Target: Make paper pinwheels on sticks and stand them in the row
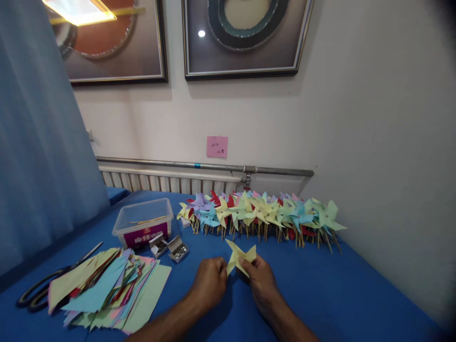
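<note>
Head view: both hands pinch a yellow paper pinwheel (241, 256) above the worktop's (320, 294) near edge, left hand (210, 278) fingers closed on its left tip, right hand (261, 278) gripping underneath.

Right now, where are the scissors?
In the head view, the scissors lie at the far left on the blue table, partly under the stack of coloured paper.

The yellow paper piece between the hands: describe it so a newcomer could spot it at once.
On the blue table, in front of the long row of coloured paper pinwheels on wooden sticks, the left hand and right hand pinch a pale yellow folded paper pinwheel head. Unlike the row's pinwheels, it has no stick and lies alone.
</note>
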Tool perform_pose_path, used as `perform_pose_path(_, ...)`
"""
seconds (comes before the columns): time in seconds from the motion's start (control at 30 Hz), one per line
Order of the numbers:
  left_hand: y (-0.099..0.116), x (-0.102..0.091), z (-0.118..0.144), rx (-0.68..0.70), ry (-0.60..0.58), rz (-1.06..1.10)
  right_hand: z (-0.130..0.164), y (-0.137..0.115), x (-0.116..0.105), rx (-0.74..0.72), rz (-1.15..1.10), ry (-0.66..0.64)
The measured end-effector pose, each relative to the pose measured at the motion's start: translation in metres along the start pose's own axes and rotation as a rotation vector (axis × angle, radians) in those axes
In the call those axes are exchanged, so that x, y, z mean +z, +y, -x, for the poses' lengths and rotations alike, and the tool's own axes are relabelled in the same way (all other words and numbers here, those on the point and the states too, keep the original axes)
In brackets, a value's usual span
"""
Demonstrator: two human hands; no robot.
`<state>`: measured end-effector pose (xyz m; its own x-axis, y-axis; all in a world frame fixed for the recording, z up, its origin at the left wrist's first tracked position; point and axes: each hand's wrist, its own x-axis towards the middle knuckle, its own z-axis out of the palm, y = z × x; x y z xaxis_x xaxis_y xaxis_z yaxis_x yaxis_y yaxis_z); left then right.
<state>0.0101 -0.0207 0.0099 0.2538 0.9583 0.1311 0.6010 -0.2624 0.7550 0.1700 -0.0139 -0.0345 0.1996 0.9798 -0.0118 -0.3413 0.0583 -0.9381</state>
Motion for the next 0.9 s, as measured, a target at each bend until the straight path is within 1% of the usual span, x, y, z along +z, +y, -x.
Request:
perform_pose_path(0.37, -0.0006, 0.0017, -0.001, -0.027, 0.003, 0.024, 0.0053, -0.0064, 0.0053, 0.012, -0.038, 0.016)
perform_pose_path(0.6, -0.0016, 0.002, -0.0013, -0.038, 0.005, 0.057, 0.0013, -0.0002, 0.0027, -0.009, -0.011, 0.033)
perform_pose_path(0.77, -0.0026, 0.0034, -0.0035, -0.091, -0.009, 0.076, -0.0003, 0.0011, 0.0008, -0.014, -0.002, 0.027)
perform_pose_path(0.9, -0.0048, 0.005, -0.0057, -0.105, -0.019, 0.084, -0.0004, -0.0014, 0.0018, -0.003, -0.008, 0.022)
